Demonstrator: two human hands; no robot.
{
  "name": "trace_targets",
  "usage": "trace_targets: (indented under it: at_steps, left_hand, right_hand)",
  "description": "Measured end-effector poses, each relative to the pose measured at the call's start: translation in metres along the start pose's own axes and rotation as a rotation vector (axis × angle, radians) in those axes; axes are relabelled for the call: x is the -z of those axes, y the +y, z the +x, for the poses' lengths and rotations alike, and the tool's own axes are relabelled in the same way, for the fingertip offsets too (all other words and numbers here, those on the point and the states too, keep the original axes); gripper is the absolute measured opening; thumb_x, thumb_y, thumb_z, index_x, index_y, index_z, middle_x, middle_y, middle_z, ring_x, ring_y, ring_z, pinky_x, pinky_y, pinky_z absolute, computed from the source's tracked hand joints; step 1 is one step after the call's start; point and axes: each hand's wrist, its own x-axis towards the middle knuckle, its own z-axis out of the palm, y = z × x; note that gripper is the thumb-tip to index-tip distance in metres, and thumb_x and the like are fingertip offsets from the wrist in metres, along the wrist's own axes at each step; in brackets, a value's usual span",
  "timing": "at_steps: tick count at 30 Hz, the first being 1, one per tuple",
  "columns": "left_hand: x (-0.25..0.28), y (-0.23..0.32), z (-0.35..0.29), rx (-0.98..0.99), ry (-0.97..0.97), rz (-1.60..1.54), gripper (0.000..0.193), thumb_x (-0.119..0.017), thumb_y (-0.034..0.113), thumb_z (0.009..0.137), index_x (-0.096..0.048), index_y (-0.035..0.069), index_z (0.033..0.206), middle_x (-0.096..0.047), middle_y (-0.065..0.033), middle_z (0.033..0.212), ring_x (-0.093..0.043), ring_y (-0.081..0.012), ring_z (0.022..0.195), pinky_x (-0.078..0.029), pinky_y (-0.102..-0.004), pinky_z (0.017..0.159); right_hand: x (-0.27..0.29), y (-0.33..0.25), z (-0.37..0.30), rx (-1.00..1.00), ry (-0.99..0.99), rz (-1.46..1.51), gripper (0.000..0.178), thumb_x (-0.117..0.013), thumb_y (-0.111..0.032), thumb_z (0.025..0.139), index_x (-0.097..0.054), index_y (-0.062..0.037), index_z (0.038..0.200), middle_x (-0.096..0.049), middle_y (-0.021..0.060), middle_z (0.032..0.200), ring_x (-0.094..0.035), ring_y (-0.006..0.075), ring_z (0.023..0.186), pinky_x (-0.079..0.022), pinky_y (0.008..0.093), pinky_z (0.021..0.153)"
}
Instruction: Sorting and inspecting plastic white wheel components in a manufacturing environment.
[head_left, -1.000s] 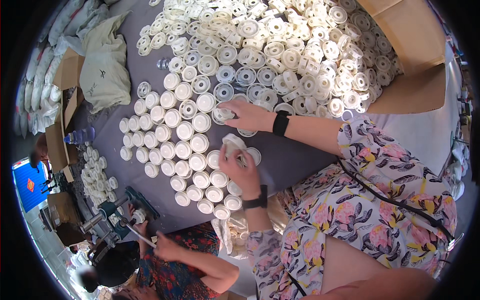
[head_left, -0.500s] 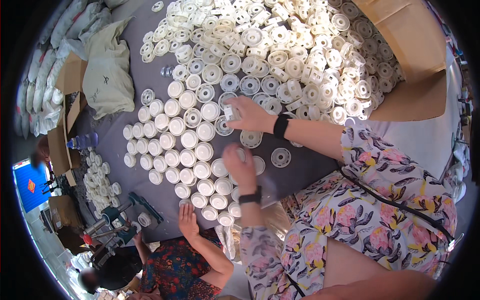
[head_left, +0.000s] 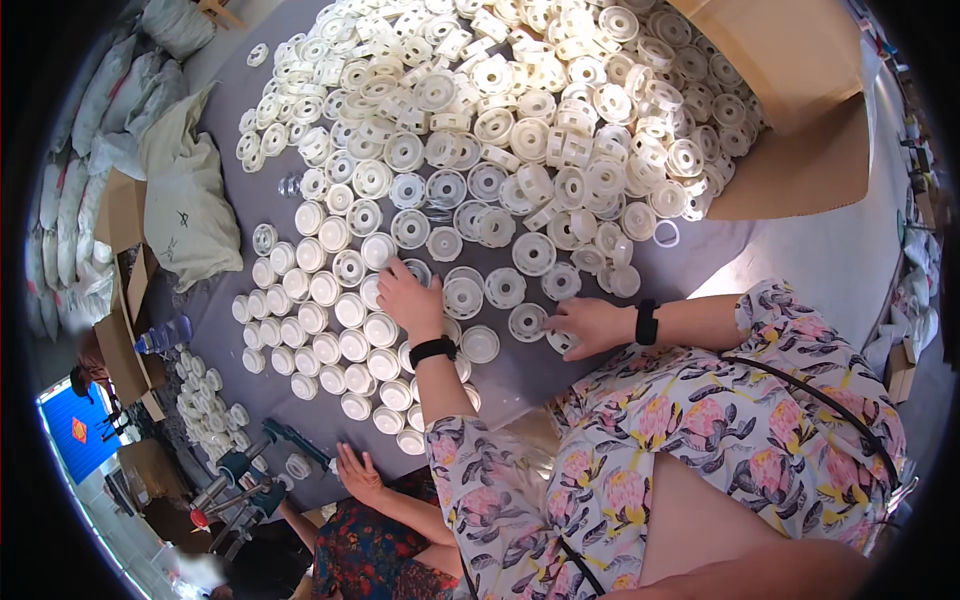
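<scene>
My left hand reaches in from below among the rows of round white plastic caps, with a black band on its wrist. Its fingers curl onto a white cap, which the hand partly covers. To the right, near the table's front edge, my right hand comes in with a black band too. Its thumb and fingers close around a white slotted disc lying on the table. Just left of that hand lies another slotted disc. Between my hands sits a larger white disc.
A big heap of white slotted wheels covers the far table, beside an open cardboard box. A co-worker's hand rests at the near left, by a green hand press. A cloth sack stands at the left.
My right hand has left the discs near the heap and come down toward the front edge. My left hand has moved left and up onto the caps. The whole view has shifted.
</scene>
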Motion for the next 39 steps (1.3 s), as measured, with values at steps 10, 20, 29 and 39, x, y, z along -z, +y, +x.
trace_targets:
  at_steps: [10,20,29,39]
  left_hand:
    - [0.021,0.01,-0.048,0.181,0.27,-0.452,0.059,-0.078,0.033,0.06,-0.052,0.0,0.102,-0.052,-0.0153,0.097,-0.05,-0.0334,0.093,-0.04,-0.0428,0.08]
    - [-0.021,0.063,-0.209,-0.081,-0.206,-0.34,0.066,-0.08,0.032,0.056,-0.052,0.003,0.108,-0.05,-0.0148,0.097,-0.05,-0.0327,0.091,-0.041,-0.0391,0.074]
    - [-0.012,0.066,-0.126,-0.314,0.148,-0.471,0.043,-0.07,0.019,0.07,-0.053,0.002,0.106,-0.054,-0.0174,0.099,-0.052,-0.0353,0.091,-0.041,-0.0418,0.077]
    - [-0.031,0.045,0.012,-0.14,0.098,-0.146,0.035,-0.06,0.009,0.072,-0.053,-0.001,0.104,-0.055,-0.0213,0.1,-0.053,-0.0396,0.09,-0.044,-0.0437,0.078]
  right_hand:
    - [-0.02,0.026,-0.003,0.02,0.338,0.235,0.043,-0.05,-0.012,0.079,-0.044,-0.0026,0.121,-0.052,0.0211,0.11,-0.054,0.0358,0.099,-0.044,0.0411,0.086]
    - [-0.029,0.034,-0.018,-0.119,0.408,-0.037,0.035,-0.049,-0.011,0.081,-0.048,-0.0024,0.114,-0.053,0.0165,0.095,-0.057,0.0339,0.083,-0.048,0.0427,0.071]
    - [-0.022,0.043,-0.04,-0.091,0.474,-0.044,0.042,-0.056,-0.018,0.076,-0.048,-0.0028,0.114,-0.052,0.0162,0.094,-0.057,0.0331,0.085,-0.049,0.0418,0.07]
    - [-0.025,0.048,-0.047,-0.095,0.504,0.1,0.041,-0.056,-0.021,0.078,-0.048,-0.0051,0.115,-0.052,0.0141,0.096,-0.056,0.0314,0.088,-0.048,0.0408,0.074]
